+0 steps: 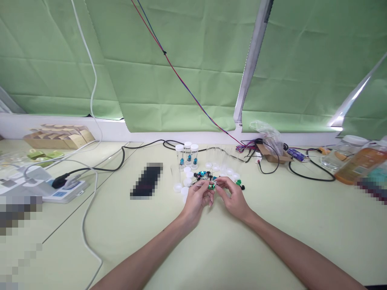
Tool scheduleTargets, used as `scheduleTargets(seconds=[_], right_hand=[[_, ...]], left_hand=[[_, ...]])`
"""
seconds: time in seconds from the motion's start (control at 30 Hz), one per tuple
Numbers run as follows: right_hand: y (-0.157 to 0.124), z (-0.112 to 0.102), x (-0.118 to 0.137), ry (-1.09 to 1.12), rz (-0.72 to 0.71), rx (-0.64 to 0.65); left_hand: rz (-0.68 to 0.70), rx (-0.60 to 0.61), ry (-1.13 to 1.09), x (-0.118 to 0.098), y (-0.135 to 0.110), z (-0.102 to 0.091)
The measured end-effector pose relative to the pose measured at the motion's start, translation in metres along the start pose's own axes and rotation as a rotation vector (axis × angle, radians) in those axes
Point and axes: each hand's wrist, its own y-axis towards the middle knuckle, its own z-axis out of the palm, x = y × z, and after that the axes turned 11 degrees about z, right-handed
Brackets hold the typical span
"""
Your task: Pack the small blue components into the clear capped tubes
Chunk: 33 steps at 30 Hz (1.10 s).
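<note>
A small green piece with dark spots [211, 187] sits between the fingertips of my two hands. My left hand [198, 196] pinches it from the left, fingers curled. My right hand [232, 196] meets it from the right with thumb and forefinger closed around its white end, partly hidden by the fingers. Just beyond the hands lies a loose pile of small blue and black pieces [203, 175]. Small green and black pieces [239, 183] rest beside my right hand. White round caps [188, 181] lie by my left hand.
Clear tubes with white caps [188, 155] stand behind, blue pieces inside. Other clear tubes [222, 159] stand to their right. A dark blurred rectangle [147, 181] lies left of my hands. A power strip [60, 189], cables, a cardboard box [273, 154] and an orange bottle [359, 163] surround this.
</note>
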Motion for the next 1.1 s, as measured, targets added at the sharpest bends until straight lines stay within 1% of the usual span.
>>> scheduleTargets(seconds=[0.37, 0.47, 0.63, 1.1], right_hand=[[0.0004, 0.0002, 0.0014, -0.024, 0.073, -0.016], [-0.0002, 0.0001, 0.0015, -0.026, 0.052, -0.018], [-0.0007, 0.0, 0.0005, -0.012, 0.011, 0.018], [0.0007, 0.0002, -0.0009, -0.033, 0.028, 0.02]], left_hand=[[-0.014, -0.008, 0.01, -0.0015, -0.0014, 0.0021], [-0.008, -0.013, 0.005, -0.0025, -0.0006, 0.0014], [0.011, -0.036, -0.018, -0.0037, 0.0012, 0.0003], [0.02, -0.015, -0.009, -0.0015, 0.0005, -0.0004]])
